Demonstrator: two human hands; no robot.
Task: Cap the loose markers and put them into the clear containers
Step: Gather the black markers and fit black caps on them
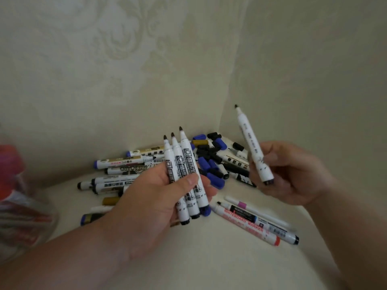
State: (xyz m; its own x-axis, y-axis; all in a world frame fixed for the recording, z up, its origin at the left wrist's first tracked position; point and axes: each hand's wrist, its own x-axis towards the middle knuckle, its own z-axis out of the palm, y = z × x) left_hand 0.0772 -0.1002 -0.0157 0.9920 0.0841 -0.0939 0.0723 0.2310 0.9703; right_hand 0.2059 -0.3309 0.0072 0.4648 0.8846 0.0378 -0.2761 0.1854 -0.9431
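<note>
Markers [184, 176] uncapped and in hand, four of them, over the pile [125, 170] in the corner.
Three gripped together in the left hand [159, 197], thumb across the barrels, tips up and fanned; one more pinched in the curled fingers of the right hand [293, 174], tip up, held apart to the right. Below, the rest heaped on the pale surface [209, 258], with loose caps [209, 160] behind in blue, black and gold, too jumbled for a sure count; three pens [247, 223] lying apart at front right. One clear container [25, 216] at the left edge, blurred, with red inside. Risks, as a guess: both hands full and no free fingers for a cap, so a fumble and a dropped bundle; bare tips close to skin and surface, so ink marks; a cap of the wrong colour pushed on.
</note>
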